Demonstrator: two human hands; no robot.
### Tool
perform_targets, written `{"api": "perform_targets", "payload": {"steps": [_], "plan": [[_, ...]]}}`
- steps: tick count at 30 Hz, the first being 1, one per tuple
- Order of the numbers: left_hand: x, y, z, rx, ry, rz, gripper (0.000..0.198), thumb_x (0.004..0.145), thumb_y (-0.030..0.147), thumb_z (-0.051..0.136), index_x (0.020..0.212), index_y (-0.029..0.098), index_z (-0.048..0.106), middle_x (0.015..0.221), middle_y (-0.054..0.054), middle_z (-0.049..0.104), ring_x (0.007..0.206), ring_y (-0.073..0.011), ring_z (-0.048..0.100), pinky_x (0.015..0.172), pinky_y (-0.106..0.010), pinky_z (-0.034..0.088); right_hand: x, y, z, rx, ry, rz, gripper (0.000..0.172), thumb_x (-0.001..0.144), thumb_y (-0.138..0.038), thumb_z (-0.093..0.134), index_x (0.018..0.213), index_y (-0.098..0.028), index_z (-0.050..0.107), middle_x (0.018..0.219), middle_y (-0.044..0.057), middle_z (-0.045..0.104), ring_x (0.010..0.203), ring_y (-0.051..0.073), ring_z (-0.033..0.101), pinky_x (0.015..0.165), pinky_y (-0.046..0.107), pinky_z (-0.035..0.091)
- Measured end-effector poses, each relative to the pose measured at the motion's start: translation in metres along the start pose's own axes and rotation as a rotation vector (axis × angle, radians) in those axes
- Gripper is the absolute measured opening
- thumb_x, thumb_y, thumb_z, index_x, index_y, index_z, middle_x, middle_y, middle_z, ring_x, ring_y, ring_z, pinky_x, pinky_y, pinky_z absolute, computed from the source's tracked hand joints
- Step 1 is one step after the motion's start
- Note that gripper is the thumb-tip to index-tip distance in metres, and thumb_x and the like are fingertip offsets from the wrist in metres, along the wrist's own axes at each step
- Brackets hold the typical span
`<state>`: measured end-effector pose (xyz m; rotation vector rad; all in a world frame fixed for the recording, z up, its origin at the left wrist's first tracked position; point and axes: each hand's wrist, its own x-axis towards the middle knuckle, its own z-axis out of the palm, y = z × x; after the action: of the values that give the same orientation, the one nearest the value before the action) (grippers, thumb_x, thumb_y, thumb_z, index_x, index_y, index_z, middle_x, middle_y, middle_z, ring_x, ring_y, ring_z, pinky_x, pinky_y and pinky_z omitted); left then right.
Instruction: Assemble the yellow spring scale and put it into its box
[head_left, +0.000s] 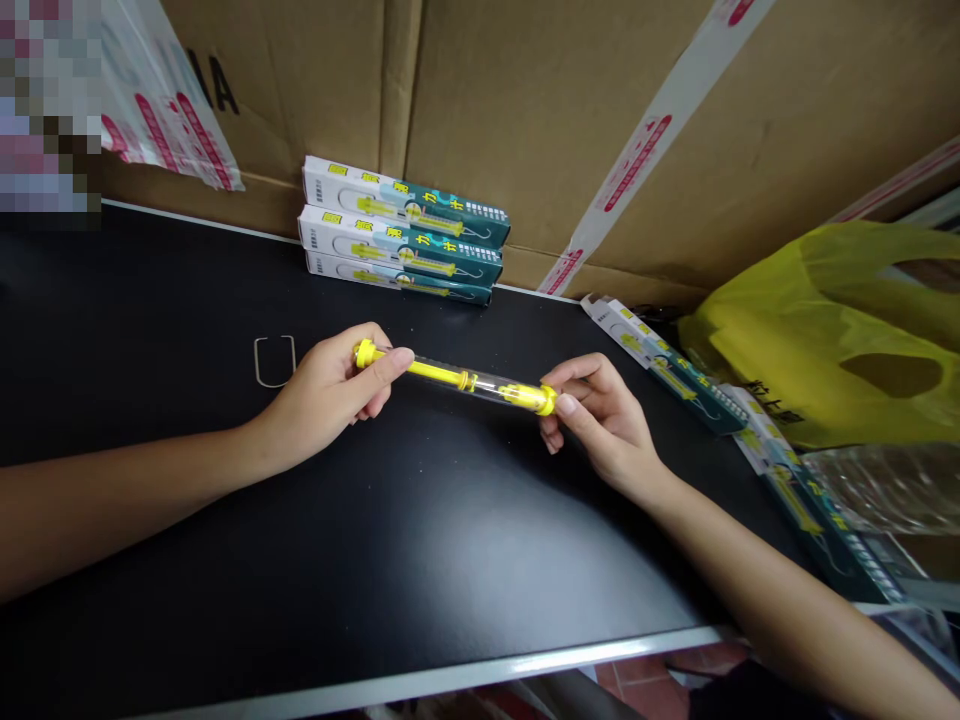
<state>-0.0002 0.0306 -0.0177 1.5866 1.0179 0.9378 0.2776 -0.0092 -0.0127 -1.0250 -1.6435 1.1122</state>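
Observation:
Above the black table I hold a spring scale (480, 382), a clear tube with yellow end caps and a yellow inner rod. It lies nearly level, its right end slightly lower. My left hand (330, 385) is closed around the left end, thumb along the tube. The fingertips of my right hand (604, 420) pinch the yellow cap at the other end. A bent metal wire handle (257, 362) lies on the table, just left of my left hand.
Several printed spring scale boxes (401, 245) are stacked at the back against a large cardboard box (510, 120). More boxes (664, 365) lie at the right, beside a yellow plastic bag (795, 300) and clear plastic (885, 490). The table's pale front edge (525, 662) runs below my hands.

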Motion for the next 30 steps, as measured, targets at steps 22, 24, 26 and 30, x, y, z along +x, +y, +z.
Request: {"api": "perform_targets", "payload": {"steps": [22,24,26,30], "plan": [[-0.007,0.005,-0.003,0.081,-0.166,0.082,0.045,0.093,0.045,0.046,0.067,0.015,0.066,0.052,0.004,0.050,0.055,-0.0111,0.049,0.059,-0.025,0.038,0.008,-0.019,-0.010,-0.567,-0.109,-0.130,0.016,0.093,-0.037,0.054,0.101,-0.023,0.056,0.083,0.003,0.063,0.067,0.016,0.061,0.058,0.029,0.051],[-0.007,0.004,-0.002,0.083,-0.135,0.081,0.045,0.093,0.048,0.045,0.074,0.015,0.069,0.052,0.004,0.047,0.053,-0.0110,0.047,0.057,-0.025,0.036,0.021,-0.033,-0.010,-0.782,-0.111,-0.228,0.023,0.095,-0.039,0.048,0.105,-0.021,0.058,0.092,0.008,0.065,0.080,0.021,0.063,0.070,0.034,0.050],[-0.008,0.003,-0.001,0.113,-0.114,0.086,0.045,0.093,0.049,0.044,0.075,0.015,0.069,0.052,0.004,0.046,0.052,-0.0110,0.046,0.055,-0.025,0.034,0.040,-0.049,0.001,-0.883,-0.093,-0.277,0.025,0.096,-0.039,0.045,0.105,-0.019,0.059,0.092,0.009,0.065,0.082,0.022,0.062,0.072,0.035,0.049],[-0.009,0.002,0.001,0.193,-0.126,0.119,0.041,0.091,0.044,0.050,0.071,0.015,0.070,0.053,0.002,0.053,0.052,-0.0118,0.049,0.054,-0.026,0.034,0.092,-0.071,0.062,-0.998,-0.308,-0.266,0.016,0.091,-0.031,0.054,0.088,-0.018,0.063,0.082,0.006,0.068,0.072,0.019,0.062,0.064,0.030,0.046]]}}
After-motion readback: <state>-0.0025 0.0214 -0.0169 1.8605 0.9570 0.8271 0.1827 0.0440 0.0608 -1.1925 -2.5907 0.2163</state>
